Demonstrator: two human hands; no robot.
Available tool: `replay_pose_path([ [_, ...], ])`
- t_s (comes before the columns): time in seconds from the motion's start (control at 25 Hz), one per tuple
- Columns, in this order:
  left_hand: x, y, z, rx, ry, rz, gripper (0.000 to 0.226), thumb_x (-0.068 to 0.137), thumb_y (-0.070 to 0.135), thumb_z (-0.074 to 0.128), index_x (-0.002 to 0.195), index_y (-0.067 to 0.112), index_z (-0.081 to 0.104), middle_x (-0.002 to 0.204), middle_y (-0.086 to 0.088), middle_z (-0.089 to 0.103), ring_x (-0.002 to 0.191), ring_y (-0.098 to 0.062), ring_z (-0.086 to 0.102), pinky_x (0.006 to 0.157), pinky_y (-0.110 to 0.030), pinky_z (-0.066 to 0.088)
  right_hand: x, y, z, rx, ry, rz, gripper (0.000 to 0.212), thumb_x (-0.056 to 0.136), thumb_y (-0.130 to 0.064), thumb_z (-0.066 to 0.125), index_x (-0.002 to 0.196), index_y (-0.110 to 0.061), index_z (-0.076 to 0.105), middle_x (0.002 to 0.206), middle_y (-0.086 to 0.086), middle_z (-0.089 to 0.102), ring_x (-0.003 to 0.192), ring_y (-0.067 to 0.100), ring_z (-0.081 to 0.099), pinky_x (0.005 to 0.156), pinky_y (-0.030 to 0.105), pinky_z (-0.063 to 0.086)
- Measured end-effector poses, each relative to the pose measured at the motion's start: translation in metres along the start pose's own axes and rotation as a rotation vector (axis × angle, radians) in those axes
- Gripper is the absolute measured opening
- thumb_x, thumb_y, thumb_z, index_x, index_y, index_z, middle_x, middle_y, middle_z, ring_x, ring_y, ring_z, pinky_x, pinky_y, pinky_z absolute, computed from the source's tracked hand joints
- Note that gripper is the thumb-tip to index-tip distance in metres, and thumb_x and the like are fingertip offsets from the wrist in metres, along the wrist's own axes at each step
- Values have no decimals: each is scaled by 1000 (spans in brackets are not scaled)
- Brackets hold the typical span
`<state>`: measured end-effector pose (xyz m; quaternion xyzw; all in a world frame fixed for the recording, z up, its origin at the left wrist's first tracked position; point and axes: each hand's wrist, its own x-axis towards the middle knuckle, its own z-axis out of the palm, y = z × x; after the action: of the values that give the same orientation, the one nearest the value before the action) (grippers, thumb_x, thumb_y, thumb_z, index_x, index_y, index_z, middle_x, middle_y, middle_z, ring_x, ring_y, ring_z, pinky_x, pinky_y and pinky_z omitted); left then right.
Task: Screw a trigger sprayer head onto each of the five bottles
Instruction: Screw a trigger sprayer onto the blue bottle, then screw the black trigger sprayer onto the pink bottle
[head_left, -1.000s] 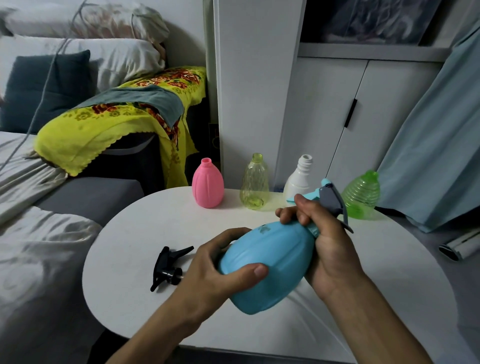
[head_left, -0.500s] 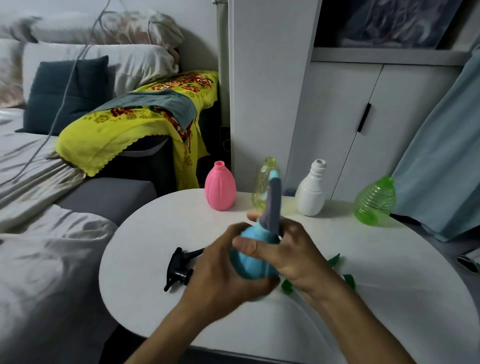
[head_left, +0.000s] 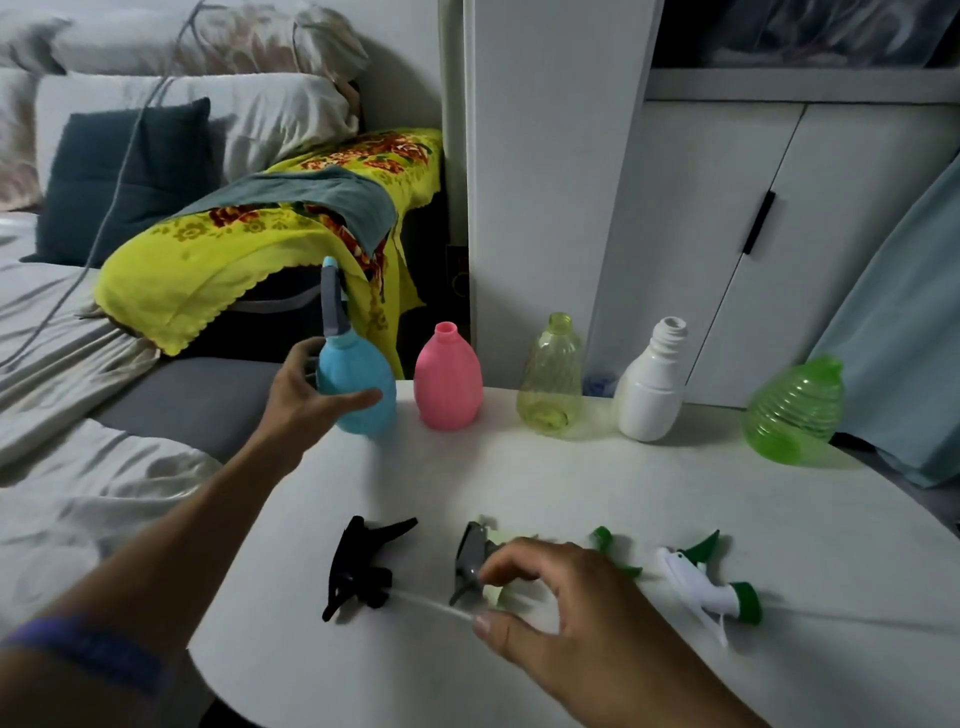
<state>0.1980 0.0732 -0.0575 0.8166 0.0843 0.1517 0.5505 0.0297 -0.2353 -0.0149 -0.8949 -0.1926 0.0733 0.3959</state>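
Note:
My left hand (head_left: 304, 397) grips the blue bottle (head_left: 358, 387), which carries a grey-and-blue sprayer head (head_left: 332, 304), upright at the table's far left edge. To its right stand in a row a pink bottle (head_left: 448, 387), a clear yellow bottle (head_left: 551, 384), a white bottle (head_left: 650, 395) and a green ribbed bottle (head_left: 795, 413), all with bare necks. Near the front lie a black sprayer head (head_left: 363, 566), a grey sprayer head (head_left: 470, 564), a green one (head_left: 610, 548) and a white-green one (head_left: 704, 587). My right hand (head_left: 563, 623) curls over the grey head, index fingertip touching it, thumb apart.
The round white table (head_left: 571, 478) ends close behind the bottles. A bed with grey sheets (head_left: 78, 467) and a yellow flowered cloth (head_left: 249, 249) lie to the left, a white cupboard (head_left: 727, 234) behind, a pale blue curtain (head_left: 909, 312) at the right.
My left hand has carried the capped blue bottle from in front of me to the far left of the row. My right hand let go of it and dropped onto the grey head.

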Motion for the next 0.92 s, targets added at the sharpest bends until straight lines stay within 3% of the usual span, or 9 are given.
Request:
replay_pose_path([
  [0.12,22,-23,-1,-35,-28,-23,92,38,46,92,119,36,49,111,11,60,100,-8,61,67,-19,55,1,3,5,-137,-63,-53,36,77,-57,58,109,-40,55,96,-23,64,94,-4,53,85,23,44],
  [0.24,37,-33,-5,-62,-118,-18,95,44,38,93,128,31,51,122,1,63,107,-15,64,80,-32,57,0,7,6,-168,-56,-86,39,75,-58,54,111,-44,45,105,-22,65,102,0,51,88,26,42],
  [0.36,40,-34,-8,-90,-165,-18,99,42,39,92,132,31,50,121,3,64,108,-14,64,85,-35,56,-2,7,4,-172,-72,-63,44,75,-59,51,114,-49,34,106,-24,64,104,-2,52,89,27,43],
  [0.48,36,-27,-10,-101,-231,-53,104,42,41,91,135,29,47,124,3,63,112,-15,61,92,-39,54,-4,8,4,-163,-68,-55,42,78,-58,55,116,-43,46,110,-24,65,105,-3,56,89,25,46],
  [0.56,27,-24,-11,-76,-187,-131,103,52,34,92,141,21,42,133,-2,58,119,-20,58,99,-44,50,-6,9,2,-190,-53,-61,38,81,-57,58,114,-39,53,110,-23,66,103,-4,57,87,21,47],
  [0.64,0,-22,-17,-2,8,-154,79,69,23,88,137,13,48,131,-6,59,118,-25,58,100,-46,49,-9,8,-2,-232,-29,-73,35,83,-56,58,113,-39,54,110,-23,67,101,-3,57,85,19,46],
  [0.72,-38,-17,-27,160,147,25,37,79,16,79,113,18,63,110,-8,69,102,-26,67,86,-44,56,-11,4,-4,-265,-2,-86,32,85,-55,57,113,-38,55,109,-22,67,100,0,59,83,20,47],
  [0.8,-80,-7,-40,398,-59,303,31,79,27,77,105,35,63,107,4,70,97,-10,67,78,-32,57,-14,0,-4,-284,2,-106,28,87,-53,57,110,-37,56,105,-19,68,98,2,61,81,23,48],
  [0.92,-116,9,-41,746,-677,383,75,71,53,74,139,40,44,149,17,37,134,0,36,106,-19,31,-15,-5,-5,-305,-7,-116,24,89,-50,57,107,-34,58,102,-14,69,94,5,61,79,26,51],
])
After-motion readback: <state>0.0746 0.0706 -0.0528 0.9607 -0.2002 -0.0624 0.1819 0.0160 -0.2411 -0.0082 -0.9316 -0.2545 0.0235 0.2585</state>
